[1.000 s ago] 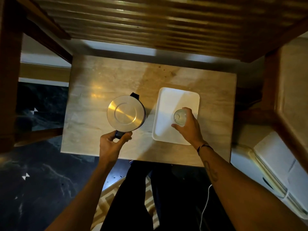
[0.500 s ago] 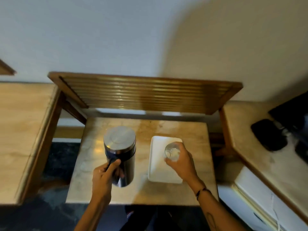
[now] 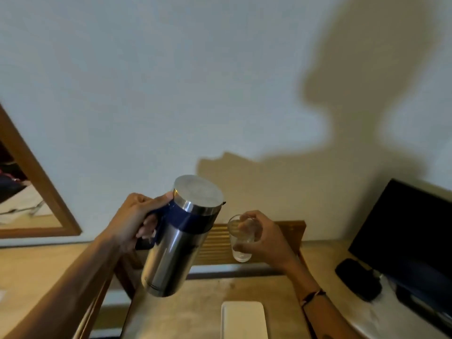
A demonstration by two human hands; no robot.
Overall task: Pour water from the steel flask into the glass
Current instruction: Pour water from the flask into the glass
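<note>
Two hands are raised above the bench — flask and glass close together, pouring not yet visible.

Left hand is closed around the handle of the steel flask, tilted with its lid toward the glass; right hand wraps the glass beside the spout. No stream shows — whether water is inside, I cannot tell. I judge the pour itself remains, then setting down on the white tray.
</note>
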